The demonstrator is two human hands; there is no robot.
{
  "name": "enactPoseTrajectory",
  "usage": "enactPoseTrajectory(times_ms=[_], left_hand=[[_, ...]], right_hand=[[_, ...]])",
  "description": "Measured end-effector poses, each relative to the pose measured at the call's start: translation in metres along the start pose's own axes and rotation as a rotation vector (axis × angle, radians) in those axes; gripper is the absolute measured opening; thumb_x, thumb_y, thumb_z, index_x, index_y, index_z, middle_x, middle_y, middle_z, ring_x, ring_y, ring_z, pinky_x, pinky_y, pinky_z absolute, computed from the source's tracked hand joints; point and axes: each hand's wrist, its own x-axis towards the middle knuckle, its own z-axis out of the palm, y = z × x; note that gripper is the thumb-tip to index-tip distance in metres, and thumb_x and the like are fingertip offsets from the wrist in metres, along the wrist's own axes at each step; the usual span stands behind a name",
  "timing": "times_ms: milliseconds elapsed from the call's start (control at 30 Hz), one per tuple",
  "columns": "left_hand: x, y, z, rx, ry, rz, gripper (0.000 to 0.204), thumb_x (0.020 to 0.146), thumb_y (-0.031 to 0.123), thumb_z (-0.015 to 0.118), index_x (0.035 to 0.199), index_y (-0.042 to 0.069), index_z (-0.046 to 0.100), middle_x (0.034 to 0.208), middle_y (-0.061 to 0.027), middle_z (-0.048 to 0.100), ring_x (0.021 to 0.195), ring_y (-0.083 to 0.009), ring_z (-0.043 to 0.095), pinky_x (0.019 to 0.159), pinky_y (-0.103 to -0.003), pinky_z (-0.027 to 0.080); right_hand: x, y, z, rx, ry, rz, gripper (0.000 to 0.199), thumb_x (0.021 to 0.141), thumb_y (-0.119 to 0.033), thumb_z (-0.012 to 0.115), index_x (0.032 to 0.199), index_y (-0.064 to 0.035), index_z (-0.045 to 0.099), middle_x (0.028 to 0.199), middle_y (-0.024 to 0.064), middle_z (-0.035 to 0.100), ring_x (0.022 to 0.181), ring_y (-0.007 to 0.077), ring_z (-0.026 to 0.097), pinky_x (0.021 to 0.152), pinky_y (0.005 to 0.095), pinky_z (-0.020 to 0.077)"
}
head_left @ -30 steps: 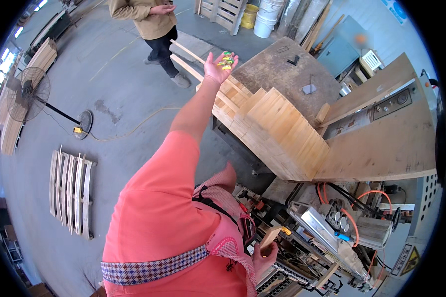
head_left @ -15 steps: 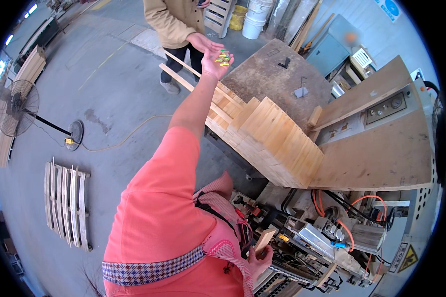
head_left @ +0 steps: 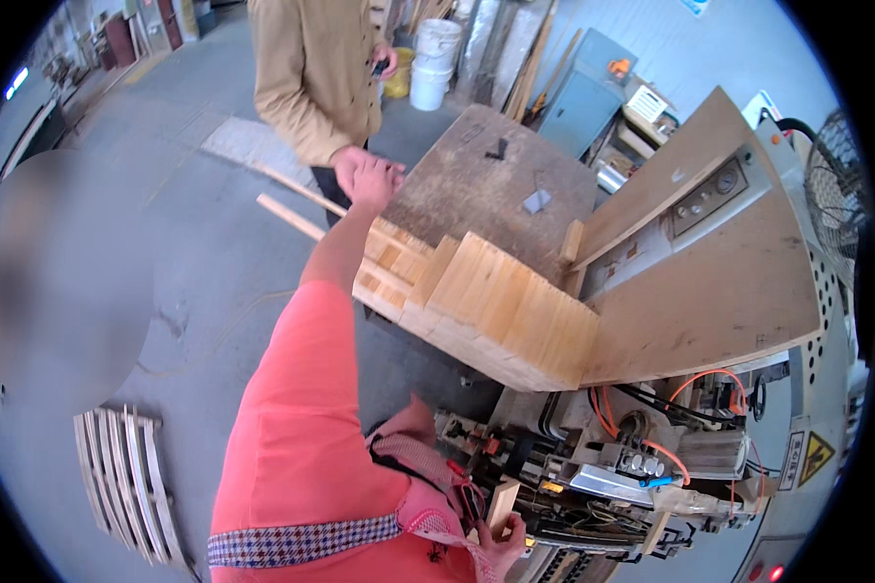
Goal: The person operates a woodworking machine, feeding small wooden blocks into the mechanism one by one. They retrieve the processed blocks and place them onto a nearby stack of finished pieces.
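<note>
My left hand (head_left: 371,185) is stretched far out at the end of my left arm and meets the hand (head_left: 348,163) of a person in a tan jacket. The two hands overlap, so my fingers are partly hidden, and nothing between them can be made out. Low in the view, beside the machine, my right hand (head_left: 504,544) is closed round a short wooden block (head_left: 502,505), which stands up tilted from its fingers. Beyond my left forearm lies a stack of pale wooden strips (head_left: 510,311).
A brown worktable (head_left: 496,165) reaches behind the stack. At right stands a machine with tilted boards (head_left: 700,282), orange hoses and metal clamps (head_left: 612,481). A slatted wooden pallet (head_left: 126,476) lies on the floor at left. White buckets (head_left: 433,63) stand beyond the person.
Small yellow-green pieces lay in my open left palm earlier; they are no longer visible. That hand now overlaps the other person's hand. My right hand still holds the block. The view has shifted.
</note>
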Motion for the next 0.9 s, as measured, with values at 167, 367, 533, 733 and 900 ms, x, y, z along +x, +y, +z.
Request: enactPoseTrajectory(times_ms=[167, 367, 533, 733, 900], left_hand=[[-0.022, 0.101, -0.006, 0.144, 0.425, 0.073, 0.026, 0.081, 0.023, 0.055, 0.102, 0.007, 0.055, 0.112, -0.0111, 0.053, 0.11, -0.0258, 0.045, 0.094, -0.041, 0.032], [-0.213, 0.205, -0.071, -0.621, -0.378, 0.542, 0.027, 0.081, 0.006, 0.052, 0.107, 0.002, 0.054, 0.11, -0.016, 0.055, 0.104, -0.0334, 0.051, 0.092, -0.044, 0.036], [-0.358, 0.301, -0.128, -0.919, -1.083, 0.433, 0.017, 0.081, 0.002, 0.054, 0.097, 0.003, 0.06, 0.099, -0.0126, 0.061, 0.091, -0.0269, 0.058, 0.079, -0.034, 0.046], [-0.418, 0.418, -0.145, -1.038, -1.536, 0.435, 0.013, 0.083, 0.004, 0.055, 0.093, 0.001, 0.063, 0.09, -0.0099, 0.064, 0.079, -0.0166, 0.063, 0.069, -0.027, 0.049], [-0.464, 0.492, -0.144, -1.169, -1.576, 0.523, 0.013, 0.083, 0.004, 0.055, 0.094, -0.001, 0.062, 0.091, -0.0096, 0.064, 0.079, -0.0149, 0.062, 0.069, -0.025, 0.049]], right_hand=[[-0.024, 0.005, -0.015, -0.022, 0.016, 0.085, 0.052, 0.061, -0.016, 0.079, 0.104, -0.0039, 0.053, 0.079, 0.0068, 0.058, 0.063, 0.0149, 0.052, 0.057, 0.028, 0.0447], [-0.043, -0.018, -0.031, -0.105, 0.164, 0.156, 0.043, 0.064, -0.018, 0.076, 0.098, -0.0039, 0.054, 0.08, 0.0135, 0.058, 0.069, 0.0299, 0.059, 0.06, 0.0358, 0.0488], [-0.06, -0.001, -0.106, -0.309, 0.238, 0.203, 0.042, 0.064, -0.019, 0.075, 0.098, -0.0035, 0.055, 0.082, 0.0134, 0.059, 0.072, 0.0291, 0.06, 0.062, 0.0361, 0.0498], [-0.073, 0.098, -0.193, -0.529, 0.445, 0.281, 0.041, 0.063, -0.017, 0.075, 0.096, -0.0027, 0.056, 0.082, 0.0143, 0.06, 0.073, 0.0285, 0.06, 0.064, 0.0364, 0.0492], [-0.001, 0.198, -0.267, -0.663, 0.477, 0.285, 0.035, 0.066, -0.023, 0.072, 0.091, -0.0034, 0.057, 0.082, 0.0149, 0.061, 0.082, 0.0311, 0.059, 0.072, 0.04, 0.048]])
